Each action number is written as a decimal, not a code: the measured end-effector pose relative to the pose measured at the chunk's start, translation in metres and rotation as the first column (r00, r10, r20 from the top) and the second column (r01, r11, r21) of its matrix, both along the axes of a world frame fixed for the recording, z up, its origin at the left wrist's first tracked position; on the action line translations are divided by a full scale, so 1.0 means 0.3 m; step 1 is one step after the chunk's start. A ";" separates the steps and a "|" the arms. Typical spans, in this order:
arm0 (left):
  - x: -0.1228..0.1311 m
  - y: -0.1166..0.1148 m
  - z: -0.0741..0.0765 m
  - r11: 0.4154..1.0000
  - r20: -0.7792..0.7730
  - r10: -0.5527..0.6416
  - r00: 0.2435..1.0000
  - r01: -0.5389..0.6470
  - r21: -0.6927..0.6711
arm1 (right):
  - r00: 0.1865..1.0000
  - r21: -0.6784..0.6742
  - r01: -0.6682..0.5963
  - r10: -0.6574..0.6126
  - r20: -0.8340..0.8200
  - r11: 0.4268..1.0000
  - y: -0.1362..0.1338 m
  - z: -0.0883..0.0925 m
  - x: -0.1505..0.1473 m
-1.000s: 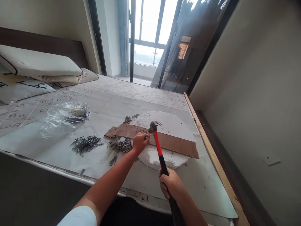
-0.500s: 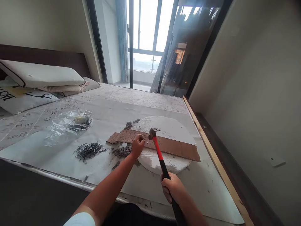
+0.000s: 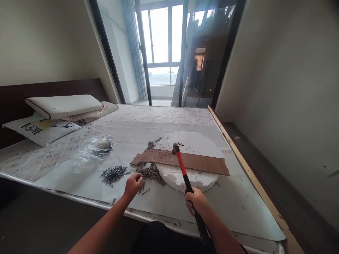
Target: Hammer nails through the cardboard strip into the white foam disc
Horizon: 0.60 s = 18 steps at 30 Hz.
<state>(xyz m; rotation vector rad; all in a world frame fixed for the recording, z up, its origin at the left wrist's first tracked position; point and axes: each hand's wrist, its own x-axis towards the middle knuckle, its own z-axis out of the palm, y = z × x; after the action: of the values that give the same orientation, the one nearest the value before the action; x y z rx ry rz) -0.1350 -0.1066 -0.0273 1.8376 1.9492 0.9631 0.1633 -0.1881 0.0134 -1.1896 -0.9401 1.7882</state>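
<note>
My right hand (image 3: 196,200) is wrapped round the black grip of a claw hammer (image 3: 181,163) with a red neck. Its metal head is over a brown board (image 3: 203,163), which is dotted with small holes on its left part. Beneath the board lies a round white slab (image 3: 185,141) with a crumbly surface. My left hand (image 3: 133,184) has its fingers curled together beside grey rubble (image 3: 152,171); whatever they may hold is too small to make out. A few loose nails (image 3: 143,189) lie just right of it, and a pile of nails (image 3: 113,174) to its left.
A clear plastic bag (image 3: 92,148) with dark contents rests on the grey sheet (image 3: 127,135) covering the bed. Pillows (image 3: 66,107) are stacked by the dark headboard (image 3: 13,93). A wooden rail (image 3: 243,167) edges the bed's right side.
My left hand has moved off the board, leftward and toward me, to beside the rubble and nails. My right hand still holds the hammer over the board. The view has shifted slightly.
</note>
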 end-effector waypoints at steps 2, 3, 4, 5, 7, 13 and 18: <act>-0.051 -0.029 -0.026 0.997 -0.140 -0.004 0.990 -0.007 -0.078 | 0.999 -0.044 0.015 -0.017 -0.049 0.999 0.003 -0.008 -0.007; -0.066 -0.037 -0.035 0.993 -0.201 -0.013 0.980 -0.011 -0.122 | 0.998 -0.058 0.032 -0.036 -0.059 0.998 0.005 -0.012 -0.011; -0.075 -0.040 -0.041 0.986 -0.255 -0.023 0.967 -0.020 -0.163 | 0.997 -0.066 0.050 -0.054 -0.060 0.997 0.008 -0.015 -0.014; -0.078 -0.039 -0.045 0.978 -0.302 -0.034 0.953 -0.030 -0.205 | 0.996 -0.069 0.063 -0.067 -0.057 0.996 0.012 -0.018 -0.016; -0.066 -0.029 -0.046 0.958 -0.374 -0.060 0.925 -0.051 -0.281 | 0.995 -0.066 0.076 -0.079 -0.052 0.995 0.021 -0.023 -0.017; 0.027 -0.011 -0.047 0.936 -0.493 -0.190 0.849 0.006 -0.351 | 0.990 -0.026 0.126 -0.127 -0.057 0.992 0.032 -0.029 0.007; 0.068 -0.019 -0.083 0.890 -0.505 -0.299 0.810 0.046 -0.453 | 0.989 -0.002 0.134 -0.133 -0.064 0.991 0.028 -0.019 0.021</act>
<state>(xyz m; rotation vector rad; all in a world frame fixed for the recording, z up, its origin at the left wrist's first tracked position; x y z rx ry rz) -0.1145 -0.1124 -0.0523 2.1265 2.0138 -0.1089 0.1696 -0.1797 0.0075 -1.1592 -0.8067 1.7074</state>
